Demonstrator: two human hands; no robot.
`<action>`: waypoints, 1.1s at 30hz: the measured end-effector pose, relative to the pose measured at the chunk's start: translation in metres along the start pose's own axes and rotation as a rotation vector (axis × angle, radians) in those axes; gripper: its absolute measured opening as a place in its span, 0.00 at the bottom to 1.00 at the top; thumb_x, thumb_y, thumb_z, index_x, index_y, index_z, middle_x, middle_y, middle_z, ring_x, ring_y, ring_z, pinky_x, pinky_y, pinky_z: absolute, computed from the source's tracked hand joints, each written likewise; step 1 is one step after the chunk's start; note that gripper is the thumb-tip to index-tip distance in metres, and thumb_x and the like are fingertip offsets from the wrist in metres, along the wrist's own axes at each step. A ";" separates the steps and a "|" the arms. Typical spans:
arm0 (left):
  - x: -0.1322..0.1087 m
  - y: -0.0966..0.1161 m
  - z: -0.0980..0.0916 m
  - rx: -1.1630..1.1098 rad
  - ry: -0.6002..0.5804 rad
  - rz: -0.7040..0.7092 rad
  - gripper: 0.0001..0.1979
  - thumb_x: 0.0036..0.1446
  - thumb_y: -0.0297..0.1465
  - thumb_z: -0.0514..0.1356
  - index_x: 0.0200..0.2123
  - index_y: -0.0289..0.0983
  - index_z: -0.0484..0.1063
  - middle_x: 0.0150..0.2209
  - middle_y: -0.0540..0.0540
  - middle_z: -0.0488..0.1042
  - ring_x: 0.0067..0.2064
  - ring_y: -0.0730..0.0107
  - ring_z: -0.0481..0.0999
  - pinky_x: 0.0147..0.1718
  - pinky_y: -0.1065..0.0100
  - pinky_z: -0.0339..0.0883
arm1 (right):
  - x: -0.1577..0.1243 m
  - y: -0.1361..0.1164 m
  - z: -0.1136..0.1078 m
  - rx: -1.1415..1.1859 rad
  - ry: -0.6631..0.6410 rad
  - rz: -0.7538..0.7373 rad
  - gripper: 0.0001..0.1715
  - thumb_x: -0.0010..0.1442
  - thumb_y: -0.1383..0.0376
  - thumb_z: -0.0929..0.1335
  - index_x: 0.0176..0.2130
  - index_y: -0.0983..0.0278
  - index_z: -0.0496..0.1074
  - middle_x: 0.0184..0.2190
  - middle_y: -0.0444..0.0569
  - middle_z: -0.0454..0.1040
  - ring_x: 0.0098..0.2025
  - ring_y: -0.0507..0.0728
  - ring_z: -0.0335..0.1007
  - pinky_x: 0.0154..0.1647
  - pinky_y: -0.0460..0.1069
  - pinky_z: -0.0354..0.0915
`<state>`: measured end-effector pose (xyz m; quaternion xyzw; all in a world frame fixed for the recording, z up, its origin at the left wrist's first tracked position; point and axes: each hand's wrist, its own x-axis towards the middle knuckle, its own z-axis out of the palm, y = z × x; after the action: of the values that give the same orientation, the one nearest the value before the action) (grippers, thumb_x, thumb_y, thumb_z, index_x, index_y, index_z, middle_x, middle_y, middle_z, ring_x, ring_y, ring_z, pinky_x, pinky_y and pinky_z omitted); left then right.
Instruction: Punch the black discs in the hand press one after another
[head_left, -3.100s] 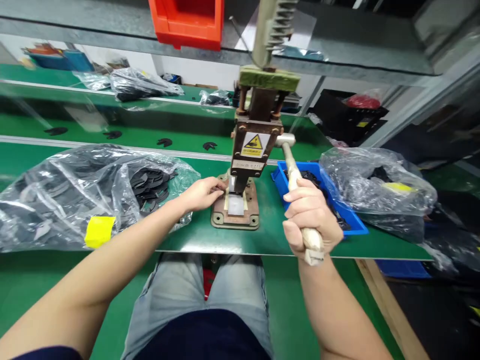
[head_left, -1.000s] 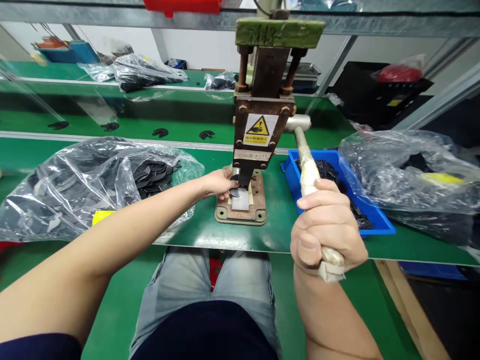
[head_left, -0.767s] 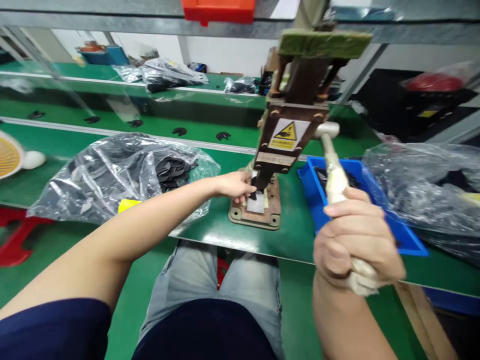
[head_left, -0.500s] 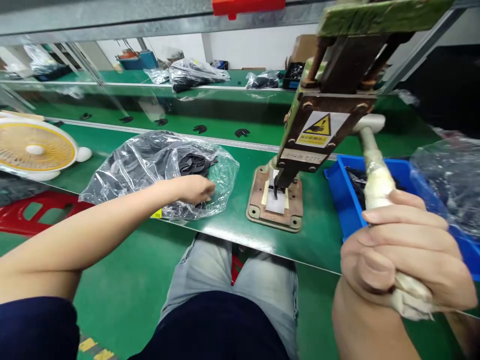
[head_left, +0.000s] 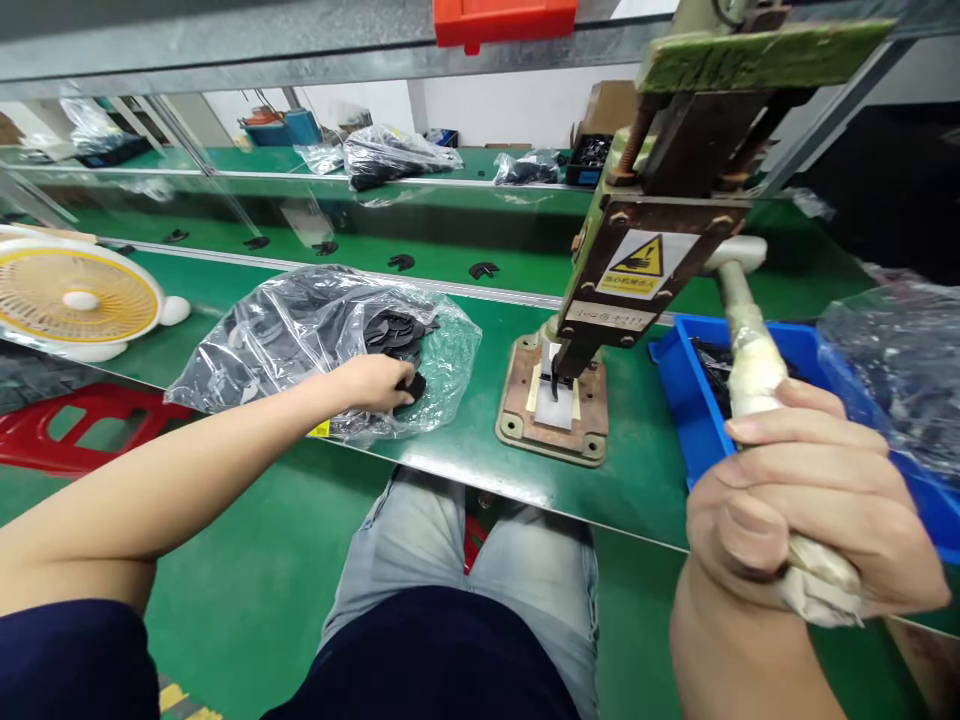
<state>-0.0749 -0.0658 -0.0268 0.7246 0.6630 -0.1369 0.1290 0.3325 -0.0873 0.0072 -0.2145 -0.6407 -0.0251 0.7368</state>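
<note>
My left hand (head_left: 381, 383) is at the mouth of a clear plastic bag (head_left: 259, 335) full of flat black parts (head_left: 394, 333). Its fingers are closed on one black part (head_left: 410, 388). My right hand (head_left: 817, 500) is wrapped round the taped lever handle (head_left: 756, 368) of a hand press (head_left: 637, 250). The press stands on a bolted base plate (head_left: 512, 395). On that base, below the ram, lies a small pale metal plate (head_left: 555, 408) with a dark hooked piece (head_left: 554, 378) above it.
Right of the press sits a blue bin (head_left: 679, 400) with dark parts inside and a plastic bag (head_left: 892, 370) over it. A yellow-and-white fan (head_left: 79, 300) lies at the left. Several black parts (head_left: 484, 270) are spaced along the green strip behind. A red stool (head_left: 82, 430) stands below.
My left hand has drawn back slightly to the left, and a black part now shows in its fingers. My right hand stays on the lever handle. The view has tilted up a little.
</note>
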 end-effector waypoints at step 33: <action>0.023 0.076 -0.006 -1.001 0.263 0.291 0.18 0.64 0.48 0.63 0.44 0.38 0.75 0.34 0.48 0.79 0.36 0.67 0.80 0.39 0.67 0.74 | 0.006 -0.012 -0.002 -0.003 -0.104 0.006 0.16 0.59 0.60 0.71 0.23 0.58 0.65 0.22 0.38 0.69 0.34 0.56 0.75 0.54 0.70 0.74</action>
<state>0.0033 -0.0492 -0.0289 0.6698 0.5504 0.3072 0.3924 0.3317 -0.0978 0.0160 -0.2186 -0.6775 -0.0127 0.7022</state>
